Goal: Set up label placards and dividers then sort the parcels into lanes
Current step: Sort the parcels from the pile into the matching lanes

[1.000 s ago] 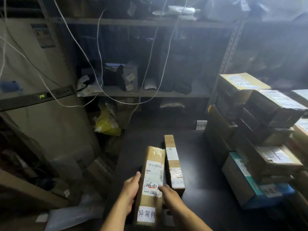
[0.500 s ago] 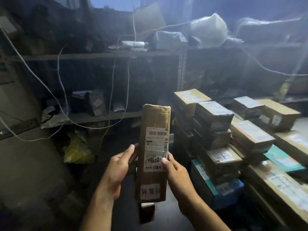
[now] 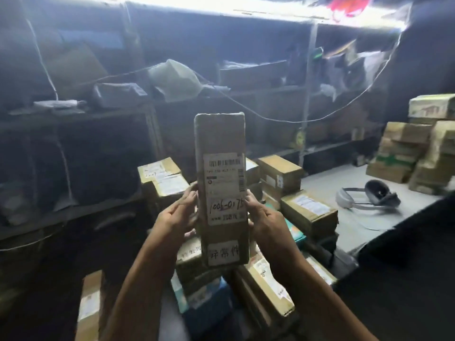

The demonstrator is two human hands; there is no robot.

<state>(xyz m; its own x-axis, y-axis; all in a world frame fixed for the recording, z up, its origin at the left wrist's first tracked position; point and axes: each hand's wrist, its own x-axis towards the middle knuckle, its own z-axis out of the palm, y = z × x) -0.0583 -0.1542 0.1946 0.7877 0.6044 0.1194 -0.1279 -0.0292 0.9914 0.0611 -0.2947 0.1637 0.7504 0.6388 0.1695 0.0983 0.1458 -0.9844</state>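
A long narrow brown parcel (image 3: 220, 136) stands upright in the air in front of me, its white shipping label with handwritten numbers facing me and a handwritten placard stuck near its lower end. My left hand (image 3: 176, 217) grips its left edge and my right hand (image 3: 264, 217) grips its right edge, both at mid-height. Behind and below it a heap of taped cardboard parcels (image 3: 307, 212) covers the table. Another long parcel (image 3: 89, 306) lies at the lower left.
Metal shelving (image 3: 305, 92) with bags and boxes fills the back, with white cables hanging across it. A headset (image 3: 369, 195) lies on the grey table surface (image 3: 344, 232) at the right. More stacked boxes (image 3: 416, 148) stand at the far right.
Both hands lifted the long parcel off the table and raised it upright. The view swung up and to the right, from the dark table to the parcel heap and shelves.
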